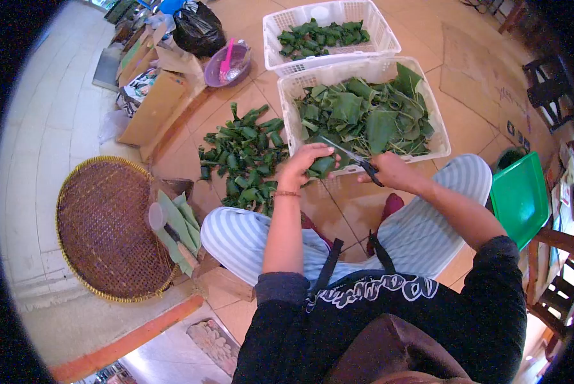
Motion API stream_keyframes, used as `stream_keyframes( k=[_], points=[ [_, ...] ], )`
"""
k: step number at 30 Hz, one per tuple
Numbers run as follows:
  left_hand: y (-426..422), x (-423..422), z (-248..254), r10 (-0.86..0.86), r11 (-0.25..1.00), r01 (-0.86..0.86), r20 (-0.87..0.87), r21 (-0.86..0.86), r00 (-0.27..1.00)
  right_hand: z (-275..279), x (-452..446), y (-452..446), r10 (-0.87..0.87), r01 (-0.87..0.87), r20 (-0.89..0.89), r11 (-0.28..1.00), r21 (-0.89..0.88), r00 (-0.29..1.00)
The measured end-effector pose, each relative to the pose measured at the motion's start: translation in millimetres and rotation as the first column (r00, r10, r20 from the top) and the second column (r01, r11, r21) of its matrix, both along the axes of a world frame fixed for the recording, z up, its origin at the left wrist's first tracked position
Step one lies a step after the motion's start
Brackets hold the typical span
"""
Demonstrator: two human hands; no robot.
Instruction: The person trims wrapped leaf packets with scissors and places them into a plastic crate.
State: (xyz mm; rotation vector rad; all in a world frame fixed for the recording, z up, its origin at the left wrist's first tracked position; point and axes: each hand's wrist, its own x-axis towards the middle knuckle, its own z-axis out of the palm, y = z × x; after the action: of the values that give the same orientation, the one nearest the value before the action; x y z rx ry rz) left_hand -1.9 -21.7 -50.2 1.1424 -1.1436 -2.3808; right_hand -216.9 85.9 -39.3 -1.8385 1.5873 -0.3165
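My left hand (308, 161) grips a green leaf packet (322, 168) at the near left corner of a white crate (445, 137). In my right hand (392, 173) are black-handled scissors (357, 159), their blades pointing left toward the packet. The crate beneath holds a heap of cut green leaf pieces (381, 128) and trimmings. To the left of my left hand, a pile of folded leaf packets (242, 153) lies on the tiled floor. My fingers partly cover the packet I hold.
Behind, a second white crate (395, 46) contains more leaf packets. A purple bowl (213, 75) with a pink utensil and a black plastic bag (198, 29) stand back left. A woven tray (114, 230) is at left, beside large leaves (179, 240). A green tray (522, 200) is at right.
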Motion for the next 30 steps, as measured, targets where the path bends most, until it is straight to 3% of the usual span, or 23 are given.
stream_keyframes(
  k=[2,6,7,9,11,12,15,18,20,22,24,27,30],
  points=[
    [5,1,-16,0.038,0.999,-0.033,0.105,-0.042,0.994,-1,-2,-1,0.028,-0.029,-0.021,1.000,-0.008,0.999],
    [2,4,-33,0.049,0.998,-0.041,0.203,-0.039,0.978,7,-5,-12,-0.111,0.110,-0.047,0.994,-0.020,0.993],
    [-9,5,-28,-0.013,0.971,0.061,0.203,-0.231,0.979,16,-6,-17,-0.165,0.165,-0.021,0.986,-0.009,0.986],
    [-44,-4,-9,0.063,0.887,-0.027,0.061,-0.460,0.996,30,-8,-21,-0.264,0.265,0.015,0.963,-0.043,0.964],
    [-93,-23,39,0.297,0.895,-0.372,-0.292,-0.248,0.909,28,-13,-24,-0.294,0.292,0.002,0.951,-0.105,0.956],
    [-123,-21,47,0.423,0.886,-0.463,-0.440,0.018,0.792,29,-16,-26,-0.309,0.306,-0.003,0.942,-0.139,0.951],
    [-153,-12,72,0.582,0.754,-0.647,-0.339,-0.118,0.739,33,-14,-26,-0.292,0.287,0.000,0.940,-0.182,0.956],
    [-175,30,7,0.417,0.814,-0.476,-0.236,-0.334,0.878,35,-9,-27,-0.235,0.222,-0.056,0.958,-0.181,0.970],
    [-160,59,-41,0.425,0.802,-0.339,0.070,-0.492,0.902,34,-4,-25,-0.194,0.177,-0.097,0.970,-0.164,0.976],
    [-140,77,-77,0.343,0.855,-0.013,0.547,-0.518,0.763,33,1,-26,-0.158,0.140,-0.125,0.980,-0.141,0.980],
    [-135,102,-155,0.343,0.584,0.531,0.779,-0.614,0.524,30,1,-30,-0.125,0.106,-0.140,0.985,-0.135,0.982],
    [-103,117,-204,0.509,0.558,0.512,0.757,-0.653,0.410,18,3,-33,-0.108,0.085,-0.170,0.987,-0.137,0.979],
    [-79,117,-198,0.455,0.632,0.467,0.784,-0.618,0.422,22,9,-39,-0.095,0.082,-0.156,0.993,-0.088,0.983]
  ],
)
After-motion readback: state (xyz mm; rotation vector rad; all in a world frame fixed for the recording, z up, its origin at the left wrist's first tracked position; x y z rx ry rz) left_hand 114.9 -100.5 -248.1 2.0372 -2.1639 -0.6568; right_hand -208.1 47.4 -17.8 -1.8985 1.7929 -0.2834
